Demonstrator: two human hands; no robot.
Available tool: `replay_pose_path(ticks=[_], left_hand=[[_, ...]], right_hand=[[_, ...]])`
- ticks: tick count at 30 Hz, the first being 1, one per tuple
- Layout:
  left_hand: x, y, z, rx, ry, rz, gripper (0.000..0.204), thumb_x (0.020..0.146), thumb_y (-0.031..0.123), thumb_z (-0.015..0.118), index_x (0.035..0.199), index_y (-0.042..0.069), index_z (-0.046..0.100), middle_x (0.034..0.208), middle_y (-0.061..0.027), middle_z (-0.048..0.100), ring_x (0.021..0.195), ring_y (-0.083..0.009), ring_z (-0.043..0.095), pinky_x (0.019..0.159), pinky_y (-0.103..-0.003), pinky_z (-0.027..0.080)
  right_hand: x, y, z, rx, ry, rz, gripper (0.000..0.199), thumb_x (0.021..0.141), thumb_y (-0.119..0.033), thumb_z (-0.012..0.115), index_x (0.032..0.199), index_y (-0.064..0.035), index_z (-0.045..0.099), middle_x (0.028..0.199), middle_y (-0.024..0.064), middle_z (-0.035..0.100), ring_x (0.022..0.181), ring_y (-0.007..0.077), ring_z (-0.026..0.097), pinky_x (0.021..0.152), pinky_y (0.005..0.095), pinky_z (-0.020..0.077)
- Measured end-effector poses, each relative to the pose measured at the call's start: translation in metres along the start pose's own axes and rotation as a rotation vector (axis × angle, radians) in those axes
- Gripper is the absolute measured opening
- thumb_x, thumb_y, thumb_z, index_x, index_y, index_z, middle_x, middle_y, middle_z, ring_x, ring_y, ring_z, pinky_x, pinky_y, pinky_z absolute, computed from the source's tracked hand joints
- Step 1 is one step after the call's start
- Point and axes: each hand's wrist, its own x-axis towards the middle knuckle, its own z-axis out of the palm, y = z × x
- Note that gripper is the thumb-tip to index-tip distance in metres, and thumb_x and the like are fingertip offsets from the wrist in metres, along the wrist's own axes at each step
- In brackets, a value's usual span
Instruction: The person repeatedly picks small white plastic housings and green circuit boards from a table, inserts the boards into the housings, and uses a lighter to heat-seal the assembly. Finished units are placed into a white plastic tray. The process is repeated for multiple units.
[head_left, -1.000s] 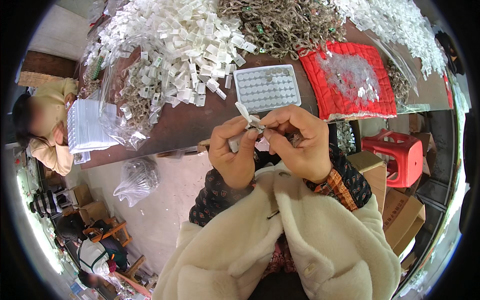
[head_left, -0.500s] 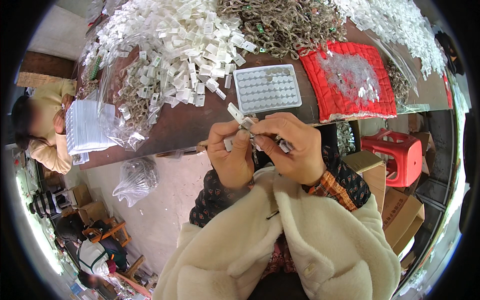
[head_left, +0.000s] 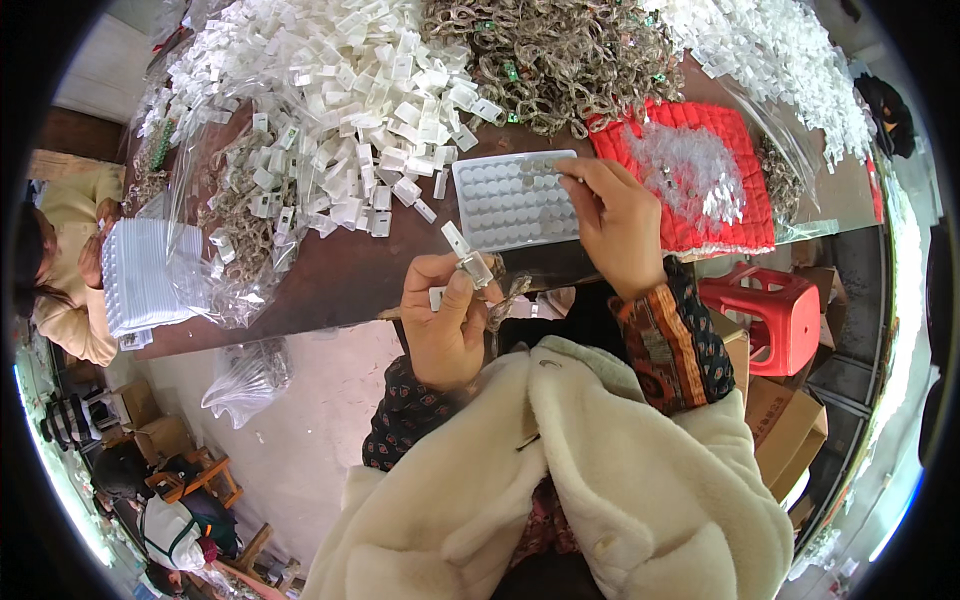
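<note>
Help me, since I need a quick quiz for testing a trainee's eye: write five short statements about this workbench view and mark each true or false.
1. The left hand holds a white plastic piece. True.
2. The right hand is down beside the left one. False: it is at the pale tray, fingertips near its upper right corner.
3. The red quilted cloth lies left of the tray. False: it lies to the right.
4. A pile of white pieces lies up and left of the tray. True.
5. The red stool is left of both hands. False: it is on the right.
</note>
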Motion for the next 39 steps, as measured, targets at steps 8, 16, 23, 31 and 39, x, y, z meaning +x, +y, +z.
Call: replay_pose_path(ticks=[8,16,23,31,39], left_hand=[[0.006,-0.002,-0.004,-0.064,-0.001,-0.032,0.016,0.102,0.017,0.053,0.110,0.003,0.054,0.103,-0.0173,0.068,0.061,-0.0055,0.053,0.038,-0.015,0.029],[0.008,-0.003,0.000,-0.150,-0.029,-0.060,0.016,0.099,0.012,0.058,0.112,0.002,0.056,0.106,-0.0161,0.068,0.076,-0.0098,0.063,0.044,-0.015,0.037],[0.004,0.000,0.004,-0.093,-0.044,-0.059,0.016,0.098,0.010,0.059,0.113,0.004,0.056,0.091,-0.0112,0.068,0.057,-0.0049,0.055,0.040,-0.016,0.034],[0.001,0.003,0.007,-0.062,-0.008,-0.089,0.013,0.099,0.009,0.057,0.112,0.005,0.057,0.085,-0.0129,0.069,0.050,-0.0023,0.047,0.043,-0.016,0.033],[0.004,-0.001,0.001,-0.111,-0.062,-0.087,0.012,0.099,0.009,0.057,0.111,0.004,0.059,0.082,-0.0138,0.069,0.049,-0.0026,0.047,0.040,-0.016,0.032]], right_hand=[[0.014,0.032,0.015,-0.197,-0.056,-0.010,0.012,0.087,-0.009,0.065,0.099,-0.0100,0.067,0.092,0.0111,0.065,0.084,0.0338,0.064,0.068,0.0415,0.0521],[0.006,-0.009,-0.002,0.181,-0.157,-0.031,0.016,0.083,-0.005,0.070,0.099,-0.0073,0.068,0.091,0.0114,0.064,0.082,0.0319,0.064,0.069,0.0395,0.0529],[-0.020,-0.050,0.001,0.182,-0.200,-0.324,0.021,0.081,0.007,0.068,0.099,-0.0032,0.070,0.094,0.0118,0.065,0.077,0.0246,0.067,0.065,0.0316,0.0558],[-0.019,-0.052,0.006,0.207,-0.074,-0.338,0.027,0.077,0.011,0.069,0.101,-0.0012,0.069,0.094,0.0125,0.066,0.076,0.0239,0.066,0.064,0.0312,0.0552],[-0.019,-0.046,0.016,0.284,-0.067,-0.355,0.025,0.075,0.007,0.071,0.097,-0.0044,0.070,0.086,0.0088,0.068,0.079,0.0251,0.066,0.067,0.0342,0.0543]])
